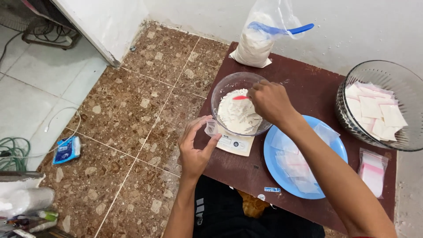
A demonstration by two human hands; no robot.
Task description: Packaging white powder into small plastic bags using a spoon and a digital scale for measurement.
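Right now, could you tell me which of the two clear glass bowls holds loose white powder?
The smaller clear glass bowl on the white scale, under the right hand; the larger ribbed glass bowl holds flat filled packets.

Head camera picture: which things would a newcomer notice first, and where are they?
In the middle, the right hand dips a red spoon into white powder in a glass bowl on a scale, while the left hand holds a small clear bag beside it. A larger glass bowl of filled packets sits at right.

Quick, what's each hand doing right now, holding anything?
Left hand: closed on a small clear plastic bag, pinched between its fingers.
Right hand: closed on a red spoon over the white powder in the glass bowl.
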